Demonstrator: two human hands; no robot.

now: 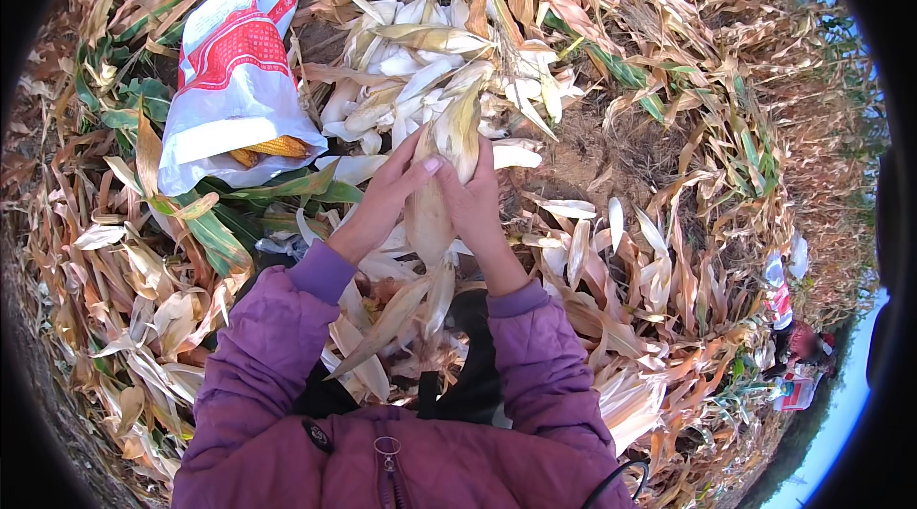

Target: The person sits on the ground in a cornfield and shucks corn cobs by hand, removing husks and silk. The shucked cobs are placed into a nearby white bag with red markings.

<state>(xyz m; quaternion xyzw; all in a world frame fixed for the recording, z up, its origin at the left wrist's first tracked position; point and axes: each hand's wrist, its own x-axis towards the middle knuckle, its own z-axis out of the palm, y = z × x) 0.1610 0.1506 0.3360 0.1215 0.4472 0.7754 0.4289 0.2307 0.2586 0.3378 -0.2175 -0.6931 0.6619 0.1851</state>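
Observation:
An ear of corn in its dry husk point(428, 219) is held between my two hands in front of my body. My left hand point(390, 194) grips it from the left, with the thumb laid across the husk. On the other side, my right hand point(473, 197) closes round it, thumb against the husk. Husk leaves hang from its lower end, and pale husk spreads above the hands; the kernels are hidden. Beyond the hands lies a heap of pale husks point(423, 86). At the upper left, a white and red woven sack point(236, 93) lies with yellow corn cobs point(279, 146) at its mouth.
Dry corn stalks and leaves point(645, 265) surround me. Bare soil point(591, 151) shows right of the husk heap. Green leaves point(215, 233) lie below the sack. Far right, another person point(802, 344) is near white and red sacks point(777, 294).

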